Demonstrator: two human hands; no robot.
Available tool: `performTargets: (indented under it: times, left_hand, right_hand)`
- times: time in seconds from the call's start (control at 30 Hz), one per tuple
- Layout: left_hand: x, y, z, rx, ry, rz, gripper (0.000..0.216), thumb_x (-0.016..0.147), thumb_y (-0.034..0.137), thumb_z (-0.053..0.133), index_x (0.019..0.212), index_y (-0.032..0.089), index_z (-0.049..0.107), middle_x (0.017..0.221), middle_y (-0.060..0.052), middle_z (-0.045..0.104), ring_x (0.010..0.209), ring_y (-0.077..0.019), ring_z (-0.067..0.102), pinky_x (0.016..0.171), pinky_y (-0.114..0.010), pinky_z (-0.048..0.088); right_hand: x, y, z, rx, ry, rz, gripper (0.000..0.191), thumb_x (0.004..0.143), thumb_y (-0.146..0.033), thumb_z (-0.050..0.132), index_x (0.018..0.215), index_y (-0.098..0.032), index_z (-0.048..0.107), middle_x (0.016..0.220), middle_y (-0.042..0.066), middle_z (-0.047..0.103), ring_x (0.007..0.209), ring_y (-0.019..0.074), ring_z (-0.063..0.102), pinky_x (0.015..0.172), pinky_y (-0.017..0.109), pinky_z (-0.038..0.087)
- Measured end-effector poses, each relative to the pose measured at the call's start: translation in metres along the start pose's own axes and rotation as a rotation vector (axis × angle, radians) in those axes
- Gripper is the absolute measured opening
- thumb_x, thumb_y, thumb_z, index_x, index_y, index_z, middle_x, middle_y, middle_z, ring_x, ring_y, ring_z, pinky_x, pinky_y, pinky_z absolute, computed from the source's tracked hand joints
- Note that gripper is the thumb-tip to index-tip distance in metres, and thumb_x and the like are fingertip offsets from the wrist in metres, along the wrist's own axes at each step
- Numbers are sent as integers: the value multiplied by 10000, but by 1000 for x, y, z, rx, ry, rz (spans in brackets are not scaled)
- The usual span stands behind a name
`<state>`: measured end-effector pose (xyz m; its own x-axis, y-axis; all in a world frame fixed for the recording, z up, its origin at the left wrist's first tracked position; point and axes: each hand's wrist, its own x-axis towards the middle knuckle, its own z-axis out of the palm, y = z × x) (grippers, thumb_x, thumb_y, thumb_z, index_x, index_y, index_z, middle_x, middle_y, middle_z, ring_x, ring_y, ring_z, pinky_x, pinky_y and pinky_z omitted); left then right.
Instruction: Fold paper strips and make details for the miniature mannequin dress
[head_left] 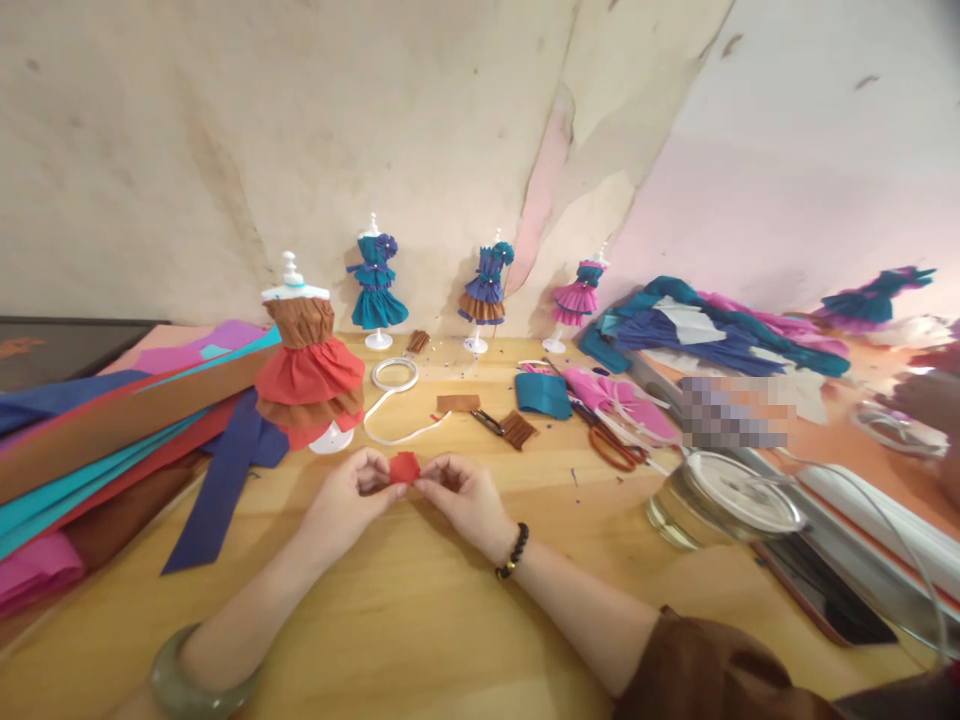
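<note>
Between my hands, low over the table, is a small red piece of crepe-like material [405,466]. My left hand [351,496] pinches its left edge, and the thumb and fingers of my right hand [469,497] grip the right edge. Just behind my left hand, a mini dress form [309,375] wears a brown bodice and a red-and-brown ruffled skirt. A flat brown strip [458,403], a dark slim tool [490,423] and a pleated brown piece [519,430] lie beyond my right hand.
Small dressed forms [379,285] stand along the wall. Folded coloured strips [135,430] pile at left; a white cord ring [395,374] lies behind my hands. To the right are orange-handled scissors [616,450], a lidded glass jar [697,505], a phone [829,592] and heaped fabric [705,330].
</note>
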<state>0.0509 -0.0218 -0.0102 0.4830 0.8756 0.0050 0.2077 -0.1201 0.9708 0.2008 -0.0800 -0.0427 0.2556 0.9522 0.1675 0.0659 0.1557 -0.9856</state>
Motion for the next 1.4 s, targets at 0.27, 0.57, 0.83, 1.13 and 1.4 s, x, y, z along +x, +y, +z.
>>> performTargets:
  times: [0.27,0.57,0.83,1.13,1.4]
  left_hand:
    - [0,0,-1,4,18,6,309,572,327,662,652,193,396,543,78,473,535,-97,510,540,-207,393]
    - [0,-2,-2,-10,-4,-34,344,579,344,690,674,195,395,544,79,503,523,-99,514,540,-206,383]
    - [2,-7,-2,-13,-9,-34,335,586,328,689,685,195,397,546,79,511,533,-103,522,552,-210,382]
    - [3,-6,-2,-18,-2,-26,311,567,289,689,695,190,423,576,73,520,563,-106,531,590,-226,408]
    - [3,-9,-4,19,-7,-2,290,598,275,671,681,184,408,545,89,464,528,-86,477,546,-201,361]
  right_hand:
    - [-1,2,3,71,-56,-6,185,661,-314,693,766,-190,604,639,-22,606,548,106,524,559,239,438]
    - [0,0,2,90,-19,22,146,645,-257,678,732,-196,578,630,-32,604,543,104,527,559,236,430]
    - [0,7,1,44,-25,-6,125,673,-252,662,749,-188,585,629,-33,577,543,96,489,537,223,399]
    - [1,9,1,11,-23,-24,102,679,-237,654,745,-189,593,624,-34,579,524,90,462,514,216,376]
    - [0,6,2,21,-37,-9,142,675,-269,666,762,-187,588,598,-41,563,513,89,468,512,219,394]
